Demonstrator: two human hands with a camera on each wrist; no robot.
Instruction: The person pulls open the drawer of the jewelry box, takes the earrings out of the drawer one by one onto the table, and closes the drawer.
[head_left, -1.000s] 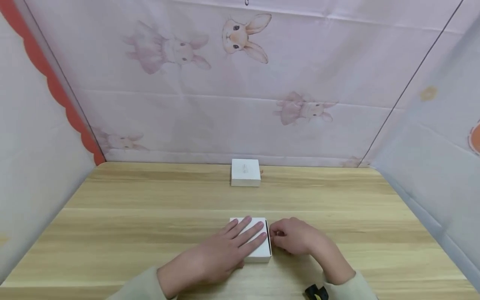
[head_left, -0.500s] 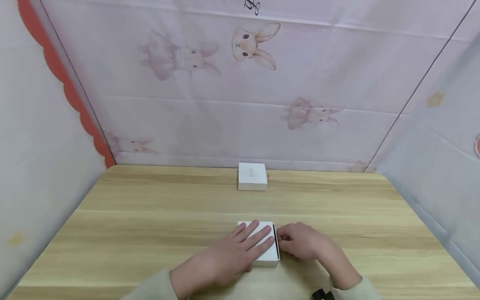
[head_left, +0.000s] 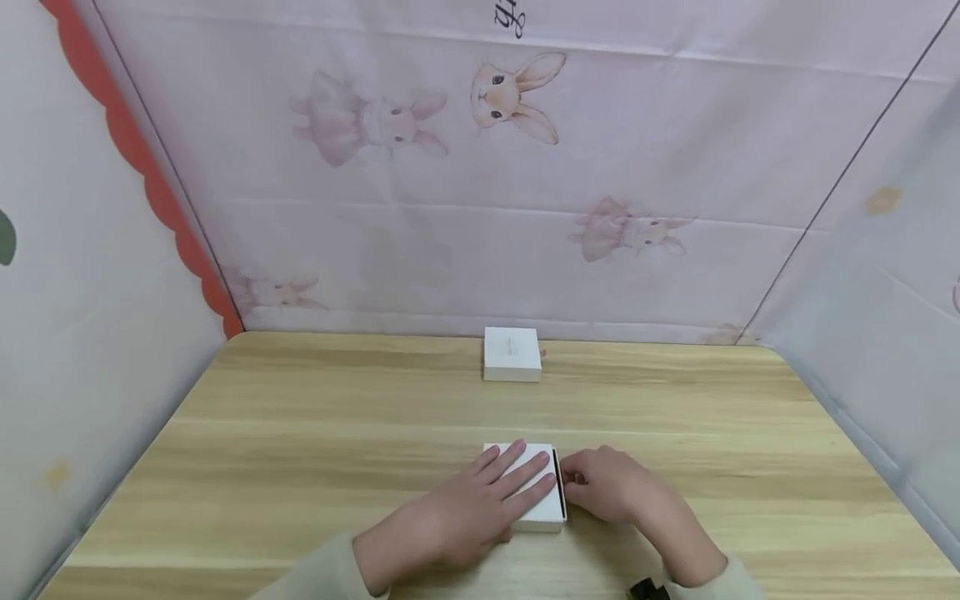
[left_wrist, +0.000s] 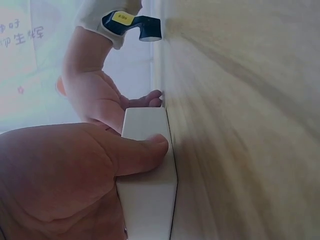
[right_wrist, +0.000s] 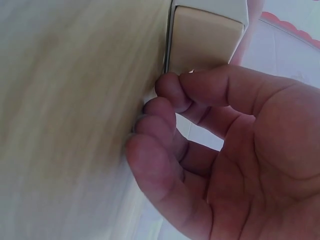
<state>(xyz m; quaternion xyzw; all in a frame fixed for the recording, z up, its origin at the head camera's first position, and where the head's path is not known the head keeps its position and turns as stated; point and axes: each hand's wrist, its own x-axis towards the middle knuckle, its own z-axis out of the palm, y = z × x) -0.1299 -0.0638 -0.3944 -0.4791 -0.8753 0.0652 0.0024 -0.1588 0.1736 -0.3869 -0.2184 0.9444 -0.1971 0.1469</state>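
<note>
A white drawer-style box (head_left: 546, 512) lies on the table in front of me. My left hand (head_left: 480, 508) rests across its top with the fingers straight and spread. In the left wrist view, the left thumb (left_wrist: 145, 152) presses along the box's side wall. A narrow dark gap shows at the box's right end. Right there my right hand (head_left: 609, 485) has thumb and forefinger tips together, pinching a small pull tab (right_wrist: 191, 71), of which only an orange speck shows. The inner drawer's pale end face (right_wrist: 205, 37) is just above these fingertips in the right wrist view.
A second white box (head_left: 512, 352) with faint print stands at the back of the wooden table (head_left: 337, 400), a small tab on its right side. Fabric walls with rabbit prints (head_left: 517, 96) enclose the table. A black device with a yellow label (left_wrist: 132, 21) sits at the right sleeve.
The head view has shifted slightly, so everything appears farther right and a little lower. Both hands and the box keep their places relative to each other.
</note>
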